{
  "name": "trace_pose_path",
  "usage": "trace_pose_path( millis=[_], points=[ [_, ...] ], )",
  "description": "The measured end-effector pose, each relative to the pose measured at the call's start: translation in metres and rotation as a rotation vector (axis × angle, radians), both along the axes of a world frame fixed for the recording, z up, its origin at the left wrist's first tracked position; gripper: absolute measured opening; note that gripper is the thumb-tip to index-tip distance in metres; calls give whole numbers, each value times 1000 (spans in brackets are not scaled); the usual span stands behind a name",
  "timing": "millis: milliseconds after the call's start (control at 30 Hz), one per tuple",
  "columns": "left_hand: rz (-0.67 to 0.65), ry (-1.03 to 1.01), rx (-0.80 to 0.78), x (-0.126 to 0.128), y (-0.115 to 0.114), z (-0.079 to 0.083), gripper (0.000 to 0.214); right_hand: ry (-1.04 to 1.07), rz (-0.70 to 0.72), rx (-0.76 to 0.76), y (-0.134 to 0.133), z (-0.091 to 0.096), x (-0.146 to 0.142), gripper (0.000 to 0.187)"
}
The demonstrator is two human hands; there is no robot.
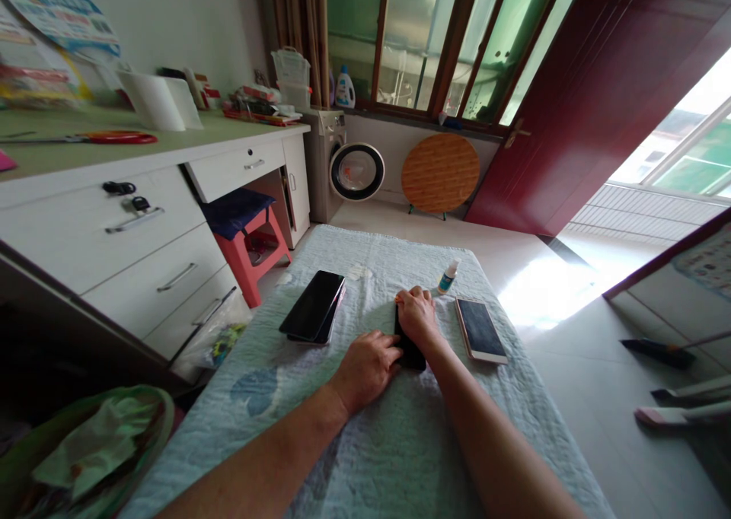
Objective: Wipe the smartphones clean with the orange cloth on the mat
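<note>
Left hand (368, 368) and right hand (419, 317) touch a dark phone (412, 358), lying on the pale cloth (394, 450).
Whether the fingers clasp it firmly, one cannot tell. The step seems to be steadying it; the next move calls for even pressure. Just beyond the right hand stands a small bottle (448, 278), easy to knock; a pale-framed phone (480, 330) lies at right, stacked phones (314, 306) at left.

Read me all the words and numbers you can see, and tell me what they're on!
No words or numbers are readable.
Blue sign: print too blurred.
Colourful packet: print too blurred.
Small spray bottle: label too small.
White bottle with blue cap: label too small.
</note>
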State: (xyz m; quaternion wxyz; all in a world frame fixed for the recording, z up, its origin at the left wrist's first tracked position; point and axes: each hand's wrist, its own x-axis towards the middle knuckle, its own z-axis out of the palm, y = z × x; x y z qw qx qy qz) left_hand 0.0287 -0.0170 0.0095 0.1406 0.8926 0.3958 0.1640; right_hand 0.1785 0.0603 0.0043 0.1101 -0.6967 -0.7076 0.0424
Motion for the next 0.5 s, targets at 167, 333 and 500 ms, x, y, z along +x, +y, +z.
trace_pose_path(
  millis=[167, 333, 500],
  points=[
    [-2, -17, -6, 0, 2, -2, 18, -9, 73, 4, 4, -1, -10, 26],
    [16, -18, 2, -1, 2, -4, 20, -18, 81, 15, 4, 1, -6, 26],
    [35, 11, 19, 0, 0, -2, 17, -9, 30, 11, 1, 4, 9, 28]
  ],
)
